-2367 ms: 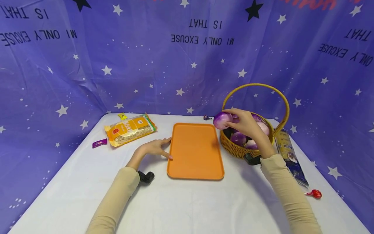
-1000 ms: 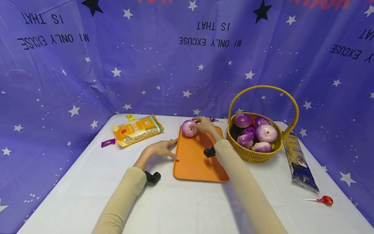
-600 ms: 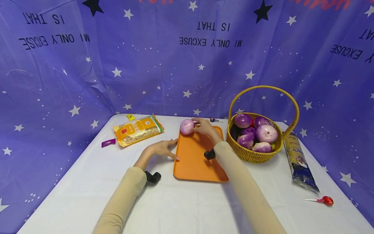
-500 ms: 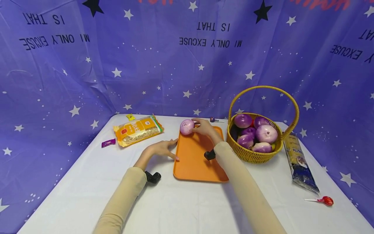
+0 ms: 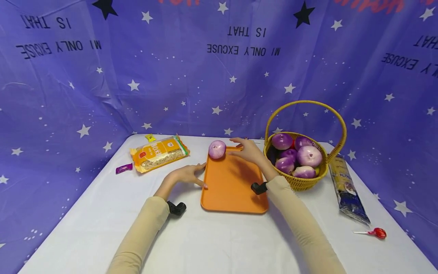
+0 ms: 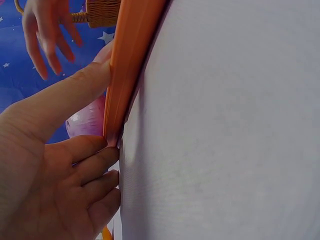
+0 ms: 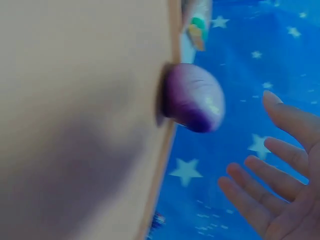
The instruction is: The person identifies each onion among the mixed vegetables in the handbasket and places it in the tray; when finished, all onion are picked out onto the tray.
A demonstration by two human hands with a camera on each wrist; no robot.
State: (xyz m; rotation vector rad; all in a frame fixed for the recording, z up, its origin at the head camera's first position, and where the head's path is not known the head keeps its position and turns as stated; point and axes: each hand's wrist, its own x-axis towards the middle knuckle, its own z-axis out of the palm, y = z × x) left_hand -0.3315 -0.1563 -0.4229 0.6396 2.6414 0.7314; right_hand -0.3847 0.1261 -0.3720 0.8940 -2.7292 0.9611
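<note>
A purple-and-white onion [image 5: 217,149] sits in the far left corner of the orange tray [image 5: 234,207]. My right hand [image 5: 251,153] hovers just right of it, holding nothing; in the right wrist view a gap shows between its spread fingers [image 7: 282,167] and the onion [image 7: 195,97]. My left hand [image 5: 183,175] rests against the tray's left edge. In the left wrist view its thumb [image 6: 82,82] touches the rim, and its fingertips lie along the outer side farther down. Right of the tray stands a wicker basket [image 5: 302,184] with several purple onions [image 5: 309,156] in it.
An orange-and-clear food bag [image 5: 159,153] lies at the back left, with a purple-wrapped candy [image 5: 124,168] and a yellow one [image 5: 150,137] nearby. Beyond the basket is a gold-and-blue packet [image 5: 349,190], and a red lollipop [image 5: 379,233] lies in front of it. A purple star-printed cloth [image 5: 191,87] hangs behind.
My right hand carried the onion from the basket to the tray's far left corner, let go and drew back to the right. My left hand stayed at the tray's edge.
</note>
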